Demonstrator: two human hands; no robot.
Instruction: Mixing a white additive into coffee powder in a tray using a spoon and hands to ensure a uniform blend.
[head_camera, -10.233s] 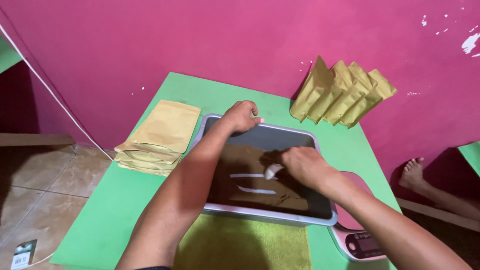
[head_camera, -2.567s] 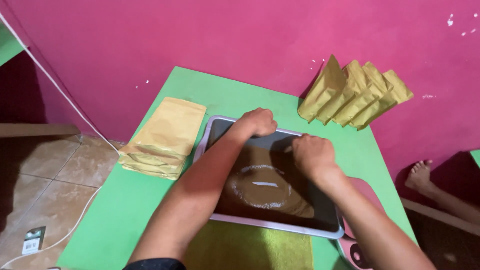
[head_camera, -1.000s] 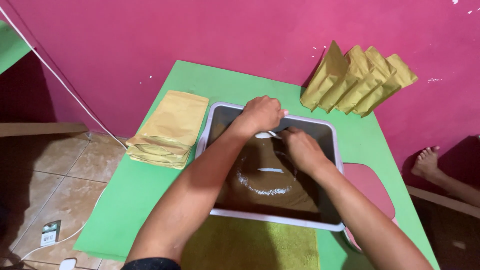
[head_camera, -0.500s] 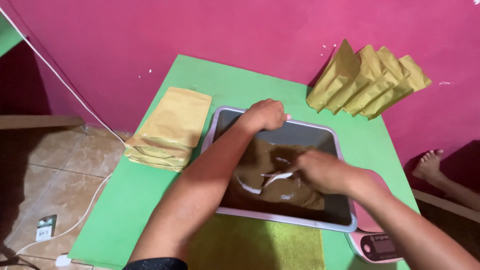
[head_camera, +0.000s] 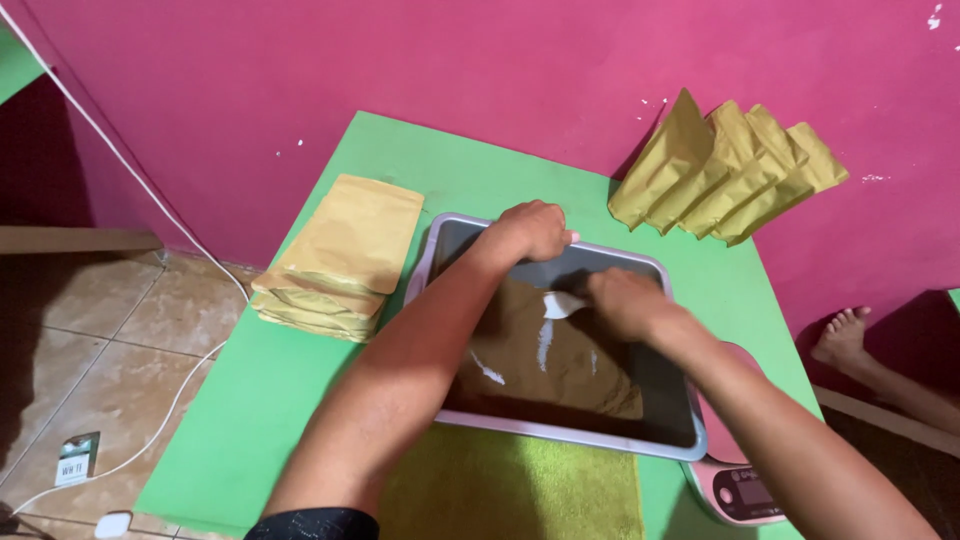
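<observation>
a white cable (head_camera: 130, 175) runs down the pink wall (head_camera: 400, 70) to the tiled floor (head_camera: 90, 340) at far left. on the green table (head_camera: 260, 400), a stack of flat tan pouches (head_camera: 340, 255) lies just beside the left rim of a grey tray (head_camera: 560, 430) spread with brown powder (head_camera: 545, 360). the left hand (head_camera: 530, 230) is curled closed over the tray's far rim, gripping it. just to its right, the right hand (head_camera: 625, 300) is closed around a small white scoop (head_camera: 560, 305), pressed into the powder near the tray's far side. a yellow-green towel (head_camera: 510, 490) lies under the tray's near edge. a row of upright tan pouches (head_camera: 730, 170) leans on the wall beyond. a pink scale (head_camera: 740, 490) sits at the tray's right corner. another person's bare foot (head_camera: 845, 335) shows at far right.
</observation>
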